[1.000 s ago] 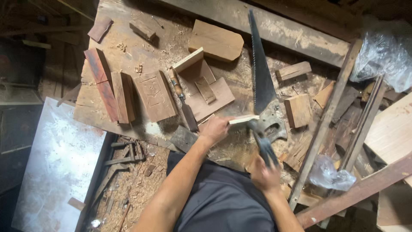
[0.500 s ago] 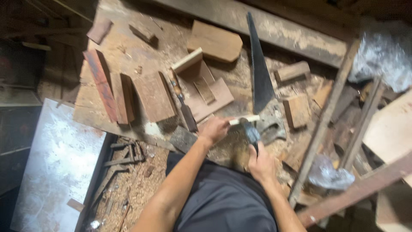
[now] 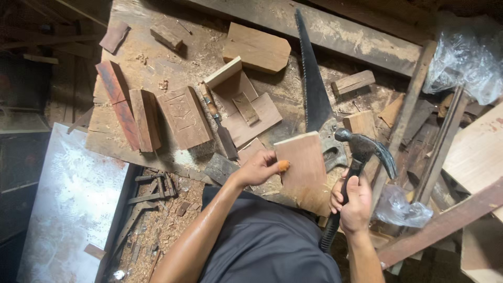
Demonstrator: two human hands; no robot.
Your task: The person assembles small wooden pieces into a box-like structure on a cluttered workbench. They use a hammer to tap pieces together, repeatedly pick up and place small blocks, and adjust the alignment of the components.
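Flat rectangular wood board (image 3: 304, 170), smooth pale-brown face, held tilted at workbench (image 3: 157, 68) edge; lower end hidden behind torso. Left hand (image 3: 259, 167) fingers pinched on board's left edge. Right hand (image 3: 353, 202) fingers wrapped tight round dark claw hammer (image 3: 361, 157) handle. Toothed handsaw (image 3: 314, 89) laid behind, handle partly covered. Sawdust scattered.

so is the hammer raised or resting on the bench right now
Raised. The right hand grips the hammer by its handle, with the head up beside the wooden board that the left hand steadies, not lying on the workbench.
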